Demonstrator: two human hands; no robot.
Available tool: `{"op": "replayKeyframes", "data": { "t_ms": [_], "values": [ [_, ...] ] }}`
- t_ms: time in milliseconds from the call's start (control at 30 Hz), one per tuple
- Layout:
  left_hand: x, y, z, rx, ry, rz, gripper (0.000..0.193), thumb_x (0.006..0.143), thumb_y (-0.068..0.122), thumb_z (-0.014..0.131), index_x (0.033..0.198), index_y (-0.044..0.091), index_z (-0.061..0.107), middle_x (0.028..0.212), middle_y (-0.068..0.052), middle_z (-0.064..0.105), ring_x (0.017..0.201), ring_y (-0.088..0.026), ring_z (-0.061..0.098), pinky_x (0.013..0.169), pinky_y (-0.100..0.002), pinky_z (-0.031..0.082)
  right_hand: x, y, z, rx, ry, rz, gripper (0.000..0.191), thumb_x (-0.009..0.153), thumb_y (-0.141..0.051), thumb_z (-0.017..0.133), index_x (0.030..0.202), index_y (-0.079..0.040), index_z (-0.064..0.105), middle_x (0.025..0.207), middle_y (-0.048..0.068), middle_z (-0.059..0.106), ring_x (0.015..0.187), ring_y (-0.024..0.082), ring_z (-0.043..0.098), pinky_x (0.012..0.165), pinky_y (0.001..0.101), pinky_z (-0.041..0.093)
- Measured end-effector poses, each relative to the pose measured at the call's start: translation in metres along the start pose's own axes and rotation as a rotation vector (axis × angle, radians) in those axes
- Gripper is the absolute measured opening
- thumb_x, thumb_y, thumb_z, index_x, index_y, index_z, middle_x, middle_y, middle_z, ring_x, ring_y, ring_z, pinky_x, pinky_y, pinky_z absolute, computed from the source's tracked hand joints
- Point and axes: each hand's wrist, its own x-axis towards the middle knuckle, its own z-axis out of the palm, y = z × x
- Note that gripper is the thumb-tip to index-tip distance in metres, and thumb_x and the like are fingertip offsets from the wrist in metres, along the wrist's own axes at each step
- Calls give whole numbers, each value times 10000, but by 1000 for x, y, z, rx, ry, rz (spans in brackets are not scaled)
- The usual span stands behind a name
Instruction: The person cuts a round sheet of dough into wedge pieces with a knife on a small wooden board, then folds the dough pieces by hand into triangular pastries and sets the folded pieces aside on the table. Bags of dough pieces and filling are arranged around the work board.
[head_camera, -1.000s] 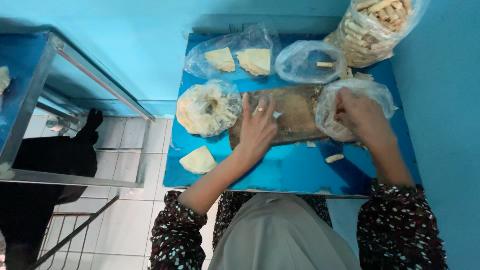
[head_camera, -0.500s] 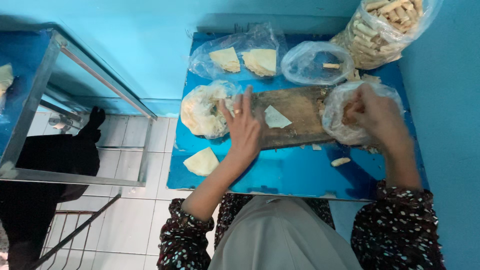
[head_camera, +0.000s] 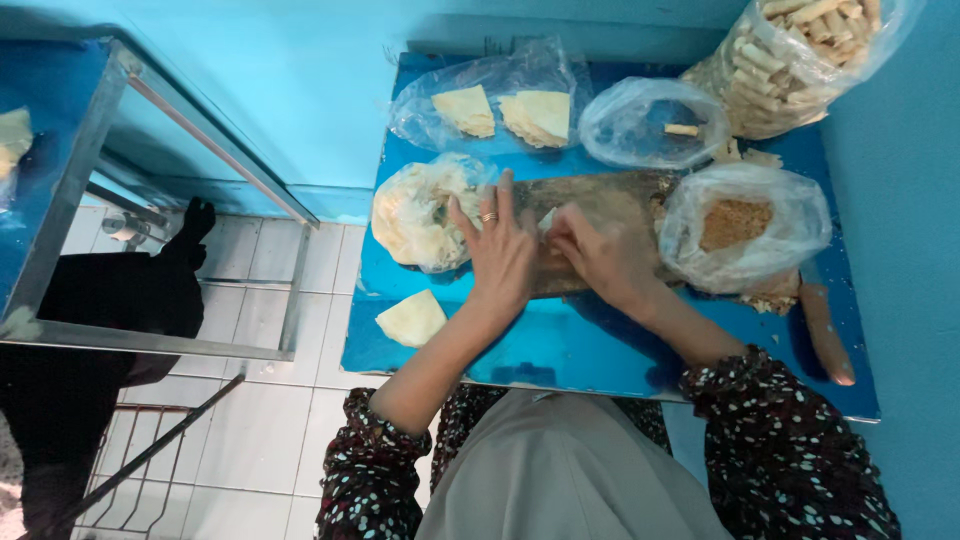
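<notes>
Blue worktop (head_camera: 600, 345): I am pressing both hands, left hand (head_camera: 500, 250) and right hand (head_camera: 600, 258), fingers curled onto a pale pastry wrapper (head_camera: 547, 220) on the wooden board (head_camera: 610, 200). Rolling unevenly could tear it, I judge, spilling filling.

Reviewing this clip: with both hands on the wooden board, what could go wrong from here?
1. The pale triangular wrapper sheet lies close to the near-left edge of the shiny blue metal table; a brush of the left hand's forearm might knock it off.
2. The open clear plastic bag of brown crumbly filling sits right beside the right hand; a nudge could spill it.
3. The worn wooden board is crowded by bags, leaving little working room.
</notes>
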Motion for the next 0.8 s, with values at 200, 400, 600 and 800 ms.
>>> {"op": "replayKeyframes", "data": {
  "t_ms": [200,400,600,800],
  "values": [
    [0,7,1,0,-4,7,181,889,125,612,1001,6,688,1525,-197,459,1380,-364,438,1157,-762,174,-21,3,8,-122,-45,-132,260,857,-67,688,1100,-66,597,1010,118,683,952,304,680,776,432,543],
    [1,8,-5,-33,7,22,206,872,121,597,1015,12,698,1448,-199,506,1356,-367,456,1156,-754,183,-23,-7,4,-235,-1,-119,329,865,-81,688,1184,-87,613,1056,115,720,981,282,710,803,414,552],
    [2,2,-7,-89,-37,13,189,842,162,647,967,28,695,1222,-198,551,1277,-385,490,1143,-747,217,-10,7,-31,67,-54,292,324,926,-157,712,1210,-96,568,1013,82,760,929,304,735,722,425,546],
    [5,2,-5,-148,-11,-48,225,849,225,679,979,41,692,1305,-197,537,1259,-401,483,1115,-759,208,-7,15,-45,18,-192,399,314,910,-157,727,1174,-80,578,936,92,761,892,349,725,699,471,532]
  ]
}}
